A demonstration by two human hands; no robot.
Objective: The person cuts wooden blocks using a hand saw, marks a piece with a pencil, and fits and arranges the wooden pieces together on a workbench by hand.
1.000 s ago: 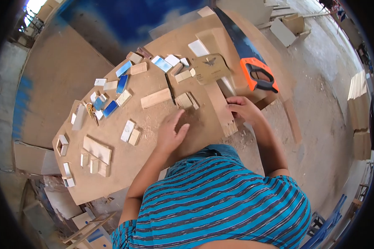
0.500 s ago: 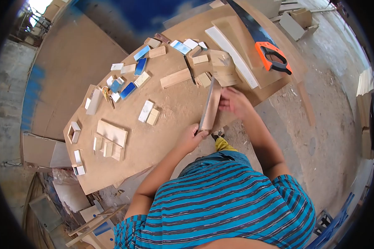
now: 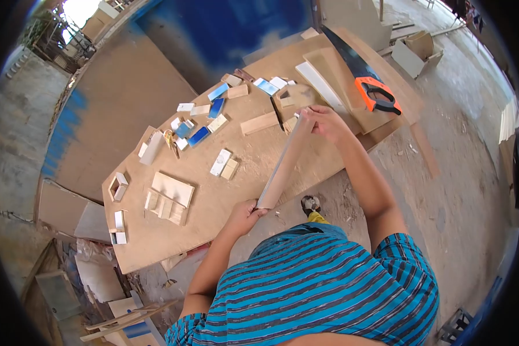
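Observation:
A long, flat wooden board (image 3: 288, 158) is held tilted over the near edge of the worktable (image 3: 213, 213). My left hand (image 3: 246, 217) is closed on its lower end, thumb on top. At the upper end, my right hand (image 3: 324, 122) grips the board between thumb and fingers. Just beyond the board lie a plain wood block (image 3: 259, 123) and a thin black strip (image 3: 277, 113). A white and tan block pair (image 3: 225, 164) rests left of it.
A handsaw with an orange handle (image 3: 378, 96) lies at the table's right, beside a long white-edged strip (image 3: 323, 86). Blue, white and bare wood blocks (image 3: 199, 136) spread across the far left. A small wooden assembly (image 3: 170, 198) sits nearer. Wood scraps (image 3: 127, 317) lie on the floor.
The board has been lifted off the table and tilted. My left hand, open a second ago, has closed on one end and moved down-left; my right hand has shifted to the upper end.

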